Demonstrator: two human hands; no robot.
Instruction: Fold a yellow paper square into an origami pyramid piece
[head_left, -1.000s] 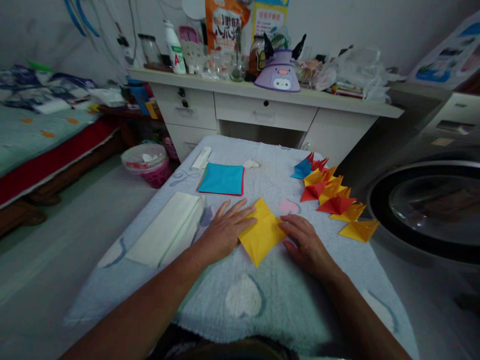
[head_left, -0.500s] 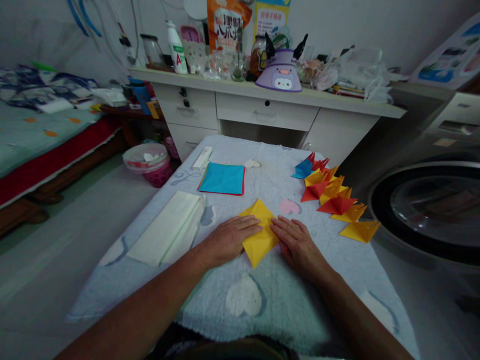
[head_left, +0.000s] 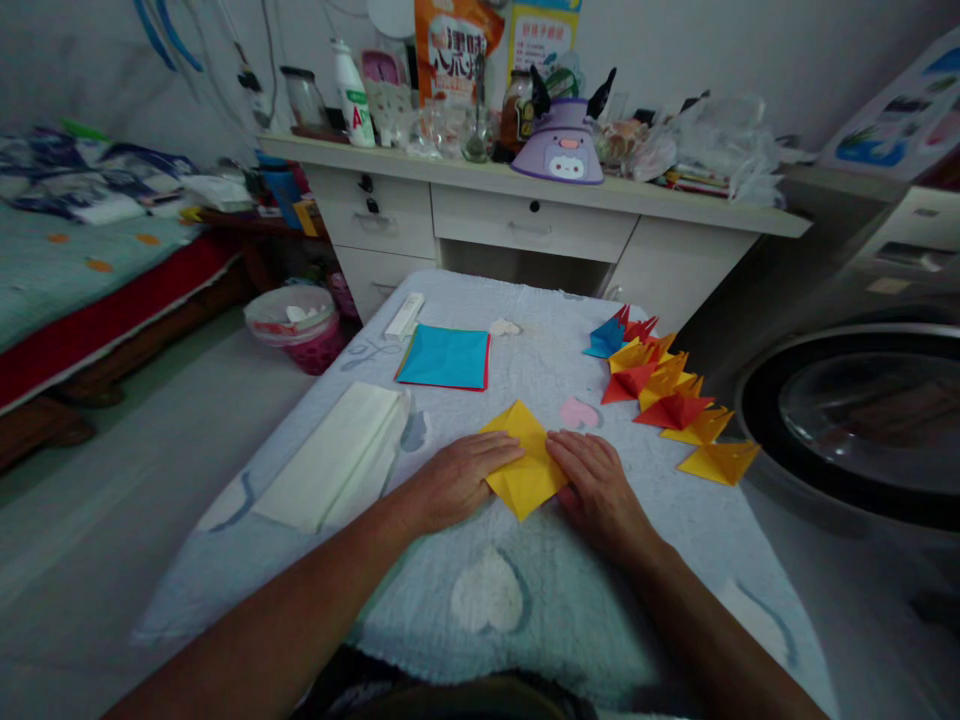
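A yellow folded paper (head_left: 524,470), shaped like a diamond with creases across it, is between my hands on the cloth-covered table. My left hand (head_left: 469,475) holds its left side, fingers together and reaching over the top. At the right corner, my right hand (head_left: 596,480) holds the paper with its fingers over the edge. Both thumbs are mostly hidden. Beyond my hands lies a stack of square paper (head_left: 445,357), blue on top with red showing at its edge. Several folded paper cranes (head_left: 675,410) in yellow, red and blue stand in rows to the right.
A folded white cloth or paper (head_left: 337,455) lies left of my hands, and a small white box (head_left: 405,316) farther back. Behind the table stands a cluttered desk (head_left: 480,178). A pink bin (head_left: 300,325) is on the left floor; a front-loading washing machine (head_left: 862,300) stands right.
The yellow paper has turned slightly, its near corner shifting right and away from me. My right hand has moved a little to the right; my left hand stays nearly in place.
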